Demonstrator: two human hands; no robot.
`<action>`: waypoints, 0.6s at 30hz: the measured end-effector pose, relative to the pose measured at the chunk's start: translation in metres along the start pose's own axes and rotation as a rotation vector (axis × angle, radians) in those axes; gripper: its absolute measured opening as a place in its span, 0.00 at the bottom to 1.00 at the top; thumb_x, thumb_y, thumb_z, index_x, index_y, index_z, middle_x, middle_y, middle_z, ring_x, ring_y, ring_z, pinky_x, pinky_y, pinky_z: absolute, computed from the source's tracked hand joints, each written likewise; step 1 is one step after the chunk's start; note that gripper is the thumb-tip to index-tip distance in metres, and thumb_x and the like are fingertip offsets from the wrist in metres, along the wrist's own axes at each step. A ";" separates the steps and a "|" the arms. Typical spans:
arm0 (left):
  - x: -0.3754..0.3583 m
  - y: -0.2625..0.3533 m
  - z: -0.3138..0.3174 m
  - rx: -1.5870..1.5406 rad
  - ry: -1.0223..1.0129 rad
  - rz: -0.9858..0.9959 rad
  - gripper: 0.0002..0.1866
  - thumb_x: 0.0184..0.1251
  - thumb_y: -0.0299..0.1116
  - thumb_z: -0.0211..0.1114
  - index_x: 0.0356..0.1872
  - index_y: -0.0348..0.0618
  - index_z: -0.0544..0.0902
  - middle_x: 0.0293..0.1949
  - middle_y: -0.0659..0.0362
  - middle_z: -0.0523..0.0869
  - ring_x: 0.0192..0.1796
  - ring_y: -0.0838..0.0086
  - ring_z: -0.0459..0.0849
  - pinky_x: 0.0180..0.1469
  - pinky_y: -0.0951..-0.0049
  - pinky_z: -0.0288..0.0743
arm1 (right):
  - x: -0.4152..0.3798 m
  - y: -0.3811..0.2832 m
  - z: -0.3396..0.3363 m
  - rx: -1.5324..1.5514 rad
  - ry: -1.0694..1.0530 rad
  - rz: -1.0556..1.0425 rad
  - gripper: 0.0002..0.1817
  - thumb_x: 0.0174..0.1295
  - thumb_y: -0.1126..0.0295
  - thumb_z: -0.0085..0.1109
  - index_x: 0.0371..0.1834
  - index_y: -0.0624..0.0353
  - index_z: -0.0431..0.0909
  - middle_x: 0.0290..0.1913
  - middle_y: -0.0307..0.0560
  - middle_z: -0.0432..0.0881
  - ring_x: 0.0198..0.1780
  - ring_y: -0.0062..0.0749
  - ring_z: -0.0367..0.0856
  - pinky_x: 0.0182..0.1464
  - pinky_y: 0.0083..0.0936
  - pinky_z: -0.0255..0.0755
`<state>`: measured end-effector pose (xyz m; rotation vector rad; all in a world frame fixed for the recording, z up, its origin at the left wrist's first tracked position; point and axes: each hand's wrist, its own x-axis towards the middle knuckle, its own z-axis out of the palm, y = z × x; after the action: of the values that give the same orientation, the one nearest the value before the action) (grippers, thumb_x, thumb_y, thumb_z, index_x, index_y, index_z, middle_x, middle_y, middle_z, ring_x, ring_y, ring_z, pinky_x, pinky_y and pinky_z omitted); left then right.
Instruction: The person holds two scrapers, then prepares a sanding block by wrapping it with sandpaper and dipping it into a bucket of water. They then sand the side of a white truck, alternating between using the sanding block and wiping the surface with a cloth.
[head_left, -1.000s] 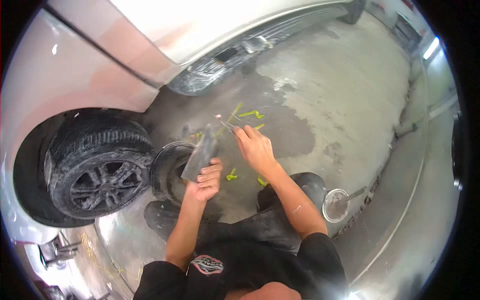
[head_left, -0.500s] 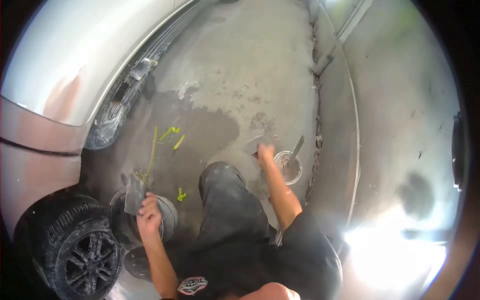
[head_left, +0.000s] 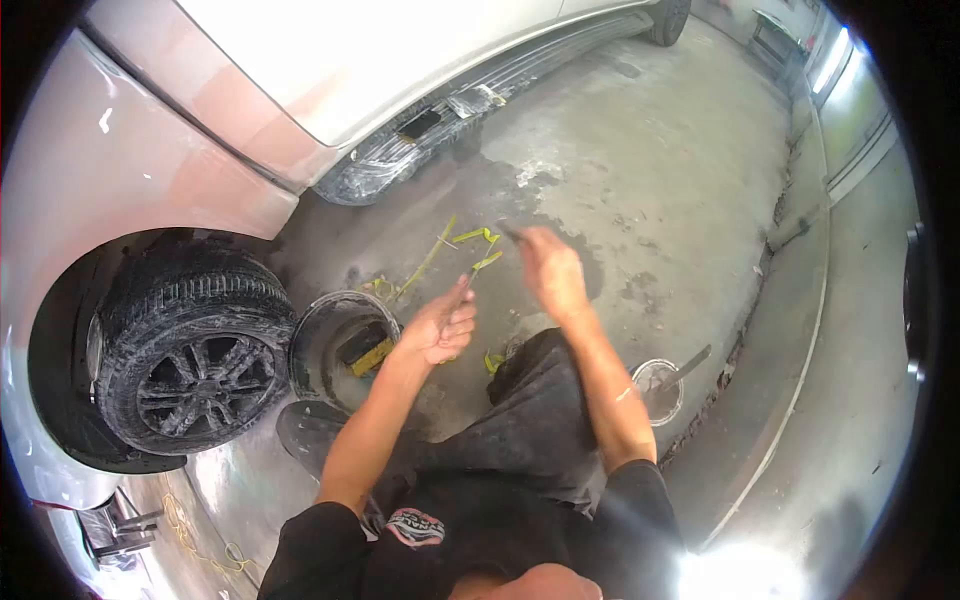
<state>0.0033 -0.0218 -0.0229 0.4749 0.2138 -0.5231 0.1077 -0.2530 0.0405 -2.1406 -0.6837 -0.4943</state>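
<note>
Where right grip (head_left: 553, 272) pinches — tool (head_left: 508, 233) looks blurred.

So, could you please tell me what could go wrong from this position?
The open tub appears close to the right forearm, and a tool sticks out past its rim; a bump might tip it.

The left hand is near the open bucket, so the thin piece it grips could perhaps drop in.

Yellow-green strips lie loose on the floor and might cling to a shoe.
</note>
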 end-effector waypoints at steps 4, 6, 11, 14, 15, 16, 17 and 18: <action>-0.023 0.036 0.048 0.550 0.631 0.644 0.21 0.80 0.49 0.68 0.51 0.38 0.80 0.37 0.58 0.85 0.35 0.77 0.83 0.36 0.74 0.81 | 0.004 -0.023 -0.027 0.465 -0.076 0.387 0.15 0.78 0.67 0.58 0.59 0.65 0.82 0.49 0.59 0.89 0.46 0.45 0.89 0.53 0.35 0.80; -0.035 0.039 0.059 0.626 0.590 0.826 0.20 0.80 0.45 0.69 0.52 0.34 0.81 0.44 0.56 0.86 0.45 0.73 0.85 0.51 0.65 0.83 | 0.002 -0.020 -0.021 0.684 -0.013 0.441 0.18 0.80 0.63 0.56 0.62 0.66 0.80 0.51 0.57 0.90 0.48 0.41 0.88 0.56 0.32 0.78; -0.043 -0.012 0.099 1.805 0.543 1.214 0.15 0.82 0.37 0.63 0.43 0.32 0.84 0.42 0.45 0.86 0.42 0.51 0.87 0.47 0.58 0.80 | 0.005 -0.059 0.008 0.441 0.049 0.461 0.23 0.84 0.59 0.47 0.54 0.73 0.79 0.44 0.66 0.88 0.46 0.55 0.87 0.53 0.41 0.77; -0.039 -0.014 0.087 1.625 0.652 1.249 0.14 0.81 0.36 0.64 0.45 0.32 0.84 0.40 0.41 0.85 0.43 0.42 0.85 0.47 0.57 0.80 | -0.028 -0.075 0.024 0.275 -0.229 0.356 0.19 0.83 0.62 0.49 0.42 0.72 0.78 0.39 0.77 0.83 0.46 0.73 0.83 0.47 0.51 0.75; -0.045 -0.001 0.087 1.562 0.784 1.176 0.13 0.80 0.36 0.64 0.46 0.32 0.84 0.41 0.41 0.85 0.44 0.43 0.85 0.48 0.56 0.80 | -0.045 -0.073 0.031 0.242 -0.315 0.184 0.19 0.81 0.63 0.53 0.40 0.72 0.77 0.38 0.79 0.81 0.46 0.77 0.81 0.44 0.51 0.75; -0.054 0.019 0.087 1.492 0.905 1.096 0.13 0.80 0.36 0.65 0.47 0.32 0.84 0.42 0.41 0.86 0.45 0.44 0.86 0.49 0.56 0.81 | -0.056 -0.068 0.034 0.318 -0.372 0.091 0.18 0.80 0.63 0.55 0.39 0.71 0.77 0.36 0.74 0.83 0.42 0.72 0.84 0.41 0.48 0.76; -0.065 0.033 0.086 1.420 1.016 1.015 0.13 0.80 0.35 0.65 0.49 0.32 0.85 0.43 0.41 0.86 0.46 0.45 0.86 0.50 0.56 0.81 | -0.060 -0.061 0.036 0.395 -0.426 -0.002 0.18 0.80 0.62 0.56 0.38 0.70 0.78 0.35 0.69 0.86 0.38 0.66 0.86 0.39 0.46 0.76; -0.073 0.037 0.082 1.486 1.001 1.053 0.13 0.80 0.35 0.65 0.50 0.32 0.85 0.44 0.41 0.86 0.46 0.45 0.86 0.51 0.56 0.81 | -0.057 -0.047 0.037 0.526 -0.386 0.235 0.18 0.80 0.61 0.57 0.39 0.67 0.79 0.35 0.61 0.88 0.35 0.56 0.88 0.36 0.42 0.77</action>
<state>-0.0330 -0.0021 0.0853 2.1379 0.4589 0.7843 0.0387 -0.2158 0.0145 -1.7852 -0.6678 0.2179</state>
